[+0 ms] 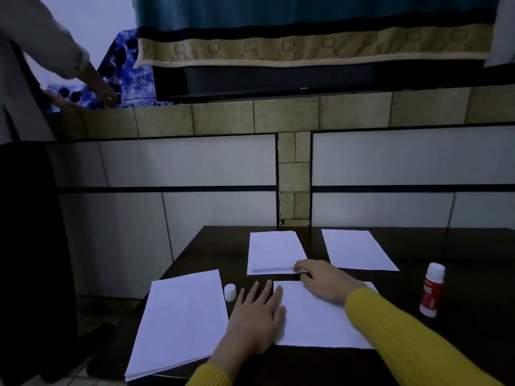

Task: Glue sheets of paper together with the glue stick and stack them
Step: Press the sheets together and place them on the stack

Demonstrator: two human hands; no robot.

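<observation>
Several white sheets lie on a dark table point(459, 344). A stack of paper point(181, 321) sits at the near left. A single near sheet point(315, 321) lies in front of me, a middle sheet point(273, 250) behind it, and a far right sheet point(359, 249) beside that. My left hand point(256, 316) lies flat, fingers apart, on the near sheet's left edge. My right hand point(323, 280) reaches over the near sheet and pinches the middle sheet's near right corner. The red and white glue stick point(432, 289) stands upright at the right. Its white cap point(230, 292) stands by the stack.
Another person point(25, 107) stands at the left, hands on a blue flowered cloth point(125, 71) on a tiled ledge point(278, 115). A television point(292, 79) draped with fabric sits on that ledge. A tiled wall rises right behind the table's far edge.
</observation>
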